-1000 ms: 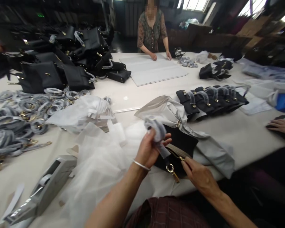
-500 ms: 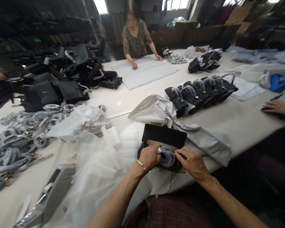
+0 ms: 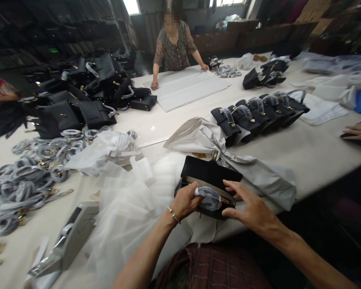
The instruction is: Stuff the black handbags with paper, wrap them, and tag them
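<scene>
A black handbag lies near the table's front edge with its flap raised and its light lining showing. My left hand is closed on a plastic-wrapped coiled strap at the bag's opening. At the bag's right side my right hand is open, thumb and fingers spread, holding nothing. Behind the bag spreads a crumpled grey-white cloth. Thin white sheets lie to the left of my left hand.
Several black bags stand in a row beyond the cloth. Wrapped straps, a tape dispenser and a black bag pile are on the left. A person stands across the table; another person's hand is at right.
My right hand has let go of the strap's right side and opened. My left hand keeps its hold. The person across has moved one hand toward the left edge of the sheets.
</scene>
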Motion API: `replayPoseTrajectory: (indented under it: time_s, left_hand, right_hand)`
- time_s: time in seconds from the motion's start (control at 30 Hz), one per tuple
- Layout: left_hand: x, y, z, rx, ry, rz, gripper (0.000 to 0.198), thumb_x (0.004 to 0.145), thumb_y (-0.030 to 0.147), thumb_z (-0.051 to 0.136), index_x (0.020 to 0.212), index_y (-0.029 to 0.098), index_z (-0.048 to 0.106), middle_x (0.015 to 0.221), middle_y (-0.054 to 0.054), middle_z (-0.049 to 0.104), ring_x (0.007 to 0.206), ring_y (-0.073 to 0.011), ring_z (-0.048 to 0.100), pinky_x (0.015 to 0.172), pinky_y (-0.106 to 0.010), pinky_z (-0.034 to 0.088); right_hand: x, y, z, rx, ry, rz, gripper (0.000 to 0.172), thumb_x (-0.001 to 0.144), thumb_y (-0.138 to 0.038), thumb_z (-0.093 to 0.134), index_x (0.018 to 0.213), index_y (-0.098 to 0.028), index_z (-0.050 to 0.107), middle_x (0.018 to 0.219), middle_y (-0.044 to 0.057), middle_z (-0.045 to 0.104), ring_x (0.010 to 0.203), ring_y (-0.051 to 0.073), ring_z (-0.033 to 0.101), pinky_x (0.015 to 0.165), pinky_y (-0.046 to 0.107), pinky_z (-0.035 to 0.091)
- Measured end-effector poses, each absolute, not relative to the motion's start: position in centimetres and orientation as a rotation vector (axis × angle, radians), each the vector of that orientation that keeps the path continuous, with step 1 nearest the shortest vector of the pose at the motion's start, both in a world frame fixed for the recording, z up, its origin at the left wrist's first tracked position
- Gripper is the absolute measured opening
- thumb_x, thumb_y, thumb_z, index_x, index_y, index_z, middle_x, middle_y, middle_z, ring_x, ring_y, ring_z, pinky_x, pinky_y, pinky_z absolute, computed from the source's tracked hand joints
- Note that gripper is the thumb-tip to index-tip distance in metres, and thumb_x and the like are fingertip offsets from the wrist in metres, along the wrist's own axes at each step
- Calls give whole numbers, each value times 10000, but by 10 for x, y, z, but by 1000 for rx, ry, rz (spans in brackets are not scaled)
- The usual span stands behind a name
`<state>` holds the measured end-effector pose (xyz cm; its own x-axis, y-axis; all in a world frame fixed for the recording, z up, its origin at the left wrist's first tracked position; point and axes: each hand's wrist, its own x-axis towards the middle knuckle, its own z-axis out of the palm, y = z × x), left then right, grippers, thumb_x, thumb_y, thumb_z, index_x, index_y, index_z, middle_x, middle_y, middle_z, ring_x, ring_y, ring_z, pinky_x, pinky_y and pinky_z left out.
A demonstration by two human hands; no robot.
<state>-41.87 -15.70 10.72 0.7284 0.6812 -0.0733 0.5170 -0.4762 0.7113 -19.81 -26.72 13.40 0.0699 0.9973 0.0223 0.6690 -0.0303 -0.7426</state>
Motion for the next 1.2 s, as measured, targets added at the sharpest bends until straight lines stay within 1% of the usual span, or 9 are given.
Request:
replayPoseTrajectory:
  time_s: [0.07, 0.17, 0.27, 0.43, 0.6, 0.7, 0.83, 0.97, 1.2]
  left_hand:
    - [-418, -161, 108, 2146, 884, 360, 58, 852, 189, 523, 810, 199, 485, 781, 12, 581, 734, -150, 554, 668, -243, 393]
    - [-419, -164, 110, 2119, 883, 434, 86, 831, 202, 585, 903, 190, 539, 872, -8, 611, 811, -169, 566, 744, -267, 418]
    - [-426, -162, 115, 1965, 870, 525, 350, 825, 322, 659, 1124, 191, 534, 1049, -37, 628, 931, -189, 582, 842, -293, 445]
    - [-428, -159, 117, 1913, 816, 508, 299, 996, 299, 354, 1188, 195, 558, 1122, -63, 640, 1015, -188, 590, 913, -325, 463]
    - [-410, -177, 104, 2362, 885, 517, 384, 957, 182, 386, 1334, 160, 454, 1266, -133, 580, 1173, -249, 533, 1011, -437, 419]
    - [-404, -187, 99, 2519, 976, 466, 385, 929, 180, 445, 1310, 124, 470, 1282, -166, 559, 1202, -286, 509, 998, -459, 421]
    - [-407, -190, 100, 2545, 1024, 451, 221, 957, 315, 494, 1098, 173, 588, 1058, -90, 635, 1034, -247, 568, 899, -395, 456]
    - [-415, -186, 99, 2606, 1007, 397, 327, 910, 437, 589, 1125, 192, 566, 1093, -67, 617, 991, -239, 554, 838, -385, 443]
    - [-418, -180, 92, 2741, 913, 243, 60, 891, 264, 608, 910, 210, 591, 928, -35, 604, 930, -226, 519, 799, -383, 393]
  right_hand:
    - [-220, -256, 132, -1663, -1523, 1020, 897, 634, -442, 822, 1413, -217, 439, 1367, 127, 529, 1202, 306, 542, 990, 443, 484]
    - [-240, -245, 121, -1584, -1344, 1293, 622, 708, -472, 767, 1238, -188, 608, 1181, 109, 657, 1110, 298, 599, 989, 457, 473]
    - [-243, -242, 108, -1505, -937, 1424, 461, 796, -534, 679, 1103, -191, 667, 1060, 87, 701, 1014, 265, 639, 933, 422, 502]
    - [-242, -241, 102, -1116, -387, 1508, 436, 807, -560, 668, 1073, -215, 673, 1120, 69, 687, 1066, 231, 624, 1004, 407, 466]
    - [-254, -234, 101, -1045, -287, 1499, 347, 755, -500, 749, 995, -254, 698, 1093, 22, 690, 1047, 192, 622, 985, 347, 471]
    - [-255, -232, 101, -1083, -292, 1563, 303, 709, -371, 813, 963, -248, 704, 1015, 0, 698, 942, 165, 635, 880, 300, 506]
    - [-248, -232, 103, -1244, -294, 1559, 321, 589, -219, 882, 853, -204, 701, 829, -17, 686, 761, 138, 620, 707, 251, 508]
    - [-228, -228, 110, -1275, -268, 1450, 336, 567, -221, 890, 826, -190, 677, 831, 0, 689, 785, 169, 641, 760, 311, 530]
    - [-211, -223, 126, -1318, -513, 1535, 452, 556, -219, 891, 955, -188, 681, 989, 42, 703, 910, 181, 648, 870, 313, 513]
